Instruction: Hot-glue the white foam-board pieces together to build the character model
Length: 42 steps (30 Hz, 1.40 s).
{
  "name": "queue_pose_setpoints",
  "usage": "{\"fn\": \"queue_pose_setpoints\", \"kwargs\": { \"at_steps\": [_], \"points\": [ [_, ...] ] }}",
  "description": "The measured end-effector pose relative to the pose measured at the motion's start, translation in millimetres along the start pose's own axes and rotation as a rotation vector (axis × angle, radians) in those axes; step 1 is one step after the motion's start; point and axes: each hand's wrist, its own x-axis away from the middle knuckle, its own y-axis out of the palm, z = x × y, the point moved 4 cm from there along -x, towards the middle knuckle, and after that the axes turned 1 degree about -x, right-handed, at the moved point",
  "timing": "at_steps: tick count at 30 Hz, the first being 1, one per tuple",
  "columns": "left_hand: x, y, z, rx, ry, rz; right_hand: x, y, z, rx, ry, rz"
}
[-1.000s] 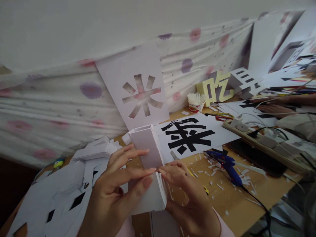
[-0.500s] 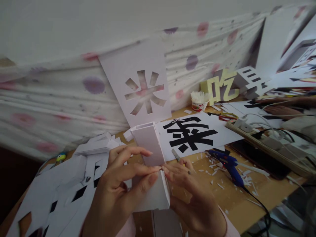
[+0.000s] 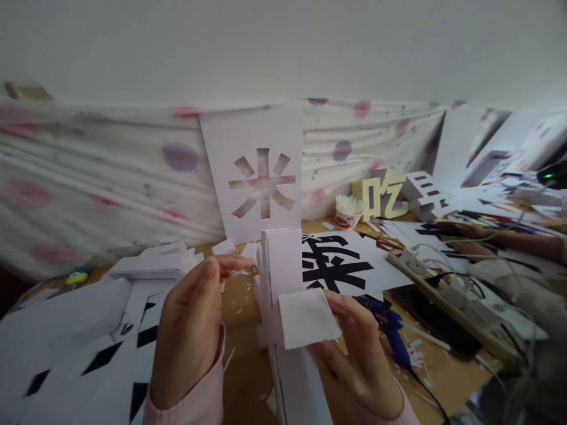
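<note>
A white foam-board structure [image 3: 287,260] stands upright in the middle, with a square flap-like panel [image 3: 308,319] jutting toward me. My right hand [image 3: 361,348] grips the structure at its right side, fingers at the panel's edge and partly hidden behind it. To the left, my left hand [image 3: 190,324] is open and curved, its fingertips close to the structure's left edge; whether they touch it I cannot tell. Below the panel, a long white board strip [image 3: 301,389] runs toward me.
A blue glue gun [image 3: 392,333] lies right of my hand among scraps. Behind are a printed character sheet [image 3: 345,265] and a cut-out board [image 3: 217,171]. A power strip [image 3: 447,301] and another person's hand [image 3: 456,230] are at right; white boards [image 3: 88,319] cover the left.
The structure has turned, bringing its square panel toward me. My left hand has come off it and moved left; my right hand still holds it. The view has tilted and levelled.
</note>
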Motion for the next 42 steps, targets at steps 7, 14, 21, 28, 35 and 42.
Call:
{"fn": "queue_pose_setpoints", "kwargs": {
  "at_steps": [7,14,21,28,35,42],
  "points": [
    [-3.8,5.6,6.4,-0.176,0.131,-0.35,4.8,-13.3,21.4,0.024,0.12,-0.03],
    [-4.0,26.0,0.0,-0.363,0.283,-0.676,-4.6,-9.8,21.1,0.047,0.09,-0.07],
    [-13.4,23.4,-36.7,-0.19,0.123,-0.51,-34.8,4.2,25.8,0.068,0.09,-0.071],
    [-22.0,4.9,-41.7,-0.093,0.106,-0.373,-60.5,25.1,20.3,0.137,0.019,-0.154],
    [-20.5,-6.3,-42.4,-0.083,0.112,-0.335,-71.6,46.5,19.0,0.03,0.02,-0.154],
    [-18.0,-9.7,-52.5,-0.027,0.196,-0.242,-70.3,58.3,23.0,-0.005,0.004,-0.132]
  ]
}}
